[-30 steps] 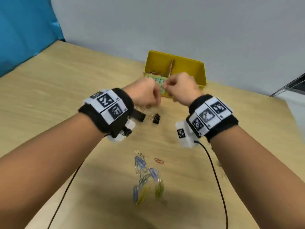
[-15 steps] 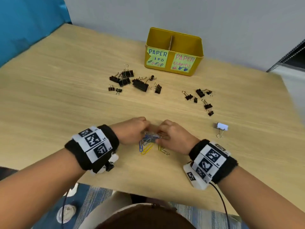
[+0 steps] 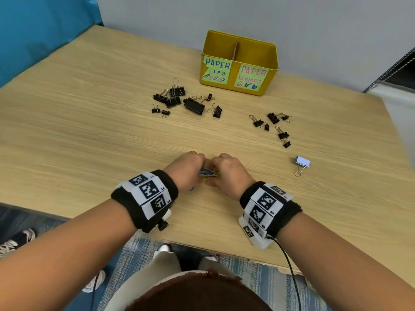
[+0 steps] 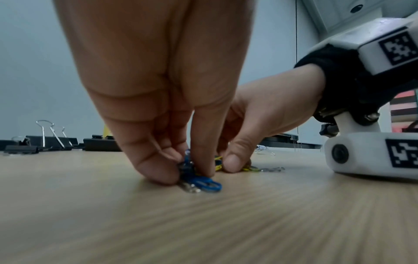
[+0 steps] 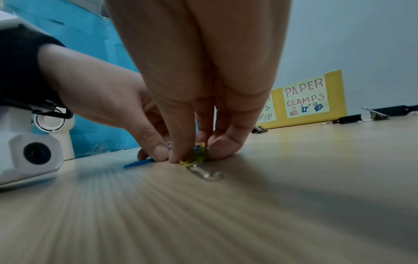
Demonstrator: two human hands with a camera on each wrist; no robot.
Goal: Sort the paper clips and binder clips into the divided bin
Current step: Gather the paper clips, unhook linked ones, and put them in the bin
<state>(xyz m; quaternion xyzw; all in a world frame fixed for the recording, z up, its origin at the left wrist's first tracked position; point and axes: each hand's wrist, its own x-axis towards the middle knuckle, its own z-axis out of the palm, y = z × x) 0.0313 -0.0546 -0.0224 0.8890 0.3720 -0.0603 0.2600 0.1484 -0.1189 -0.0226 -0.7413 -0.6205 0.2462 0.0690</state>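
A small heap of coloured paper clips lies near the table's front edge, pressed together between both hands. My left hand pinches the blue clips from the left with thumb and fingers down on the wood. From the right, my right hand pinches the yellow clips; a silver clip sticks out below it. The yellow divided bin stands at the far edge, labelled for paper clips on the left and paper clamps on the right.
A cluster of black binder clips lies left of the bin's front. More small black binder clips lie to the right, with one white binder clip nearer. The table's front edge runs just behind my wrists.
A second ago both hands were up at the bin. They came back to the paper clip heap near the front edge and now squeeze it together more tightly.
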